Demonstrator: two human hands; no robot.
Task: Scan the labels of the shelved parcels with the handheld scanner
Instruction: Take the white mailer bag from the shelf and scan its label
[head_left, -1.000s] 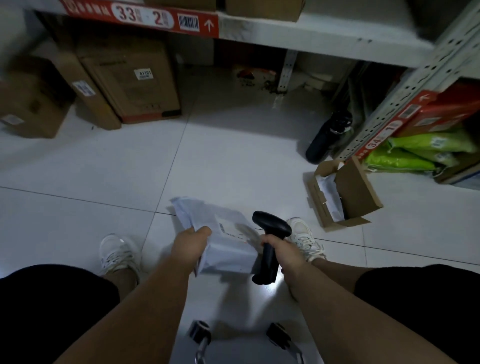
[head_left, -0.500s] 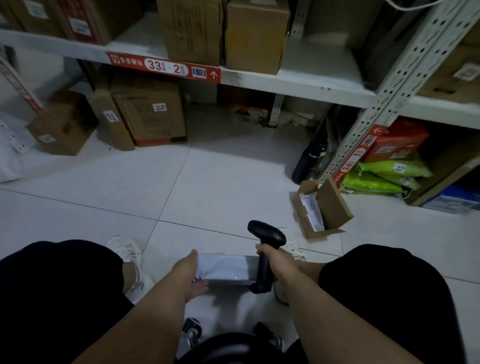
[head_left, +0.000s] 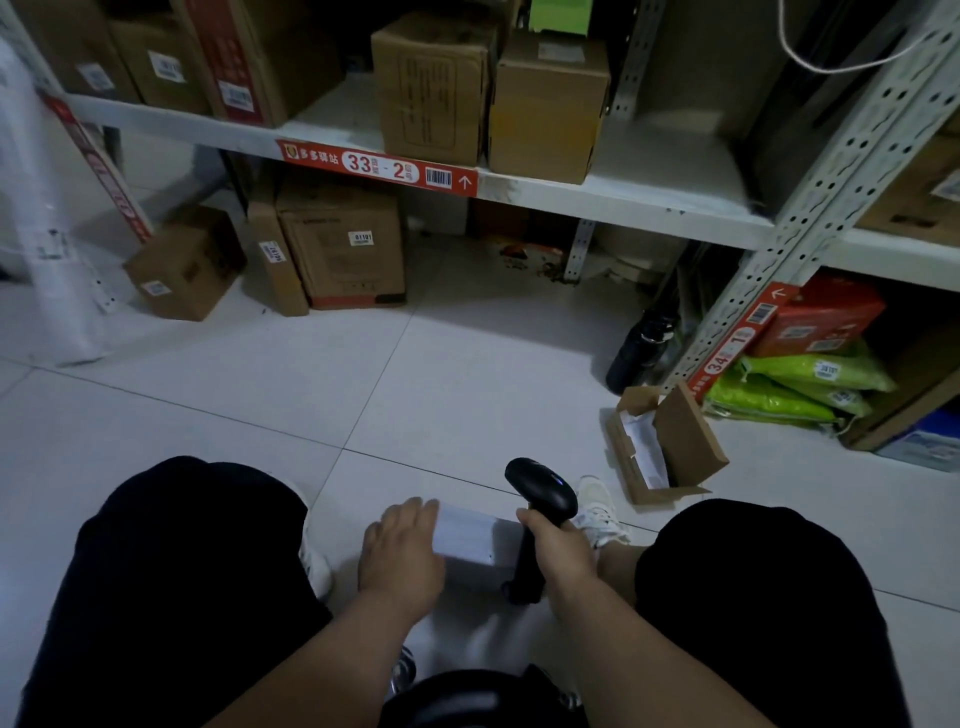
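Observation:
I sit low between my knees. My right hand (head_left: 561, 545) grips the handle of a black handheld scanner (head_left: 543, 491), its head pointing up and away. A white soft parcel (head_left: 470, 535) lies edge-on between my hands, and my left hand (head_left: 405, 551) rests flat over its left end, holding it. Its label is hidden. Brown cardboard parcels (head_left: 434, 85) with stickers stand on the white shelf (head_left: 623, 200) marked 33-2. More boxes (head_left: 343, 244) sit on the floor beneath it.
A small open cardboard box (head_left: 667, 452) lies on the tiles at right beside a dark bottle (head_left: 636, 353). Green bags (head_left: 800, 384) and a red box (head_left: 821, 317) fill the lower right shelf. A white wrapped bundle (head_left: 47, 249) leans at far left.
The view has risen from the floor toward the shelves. The white parcel has turned from face-up to edge-on and dropped lower between my knees; my left hand now lies over it.

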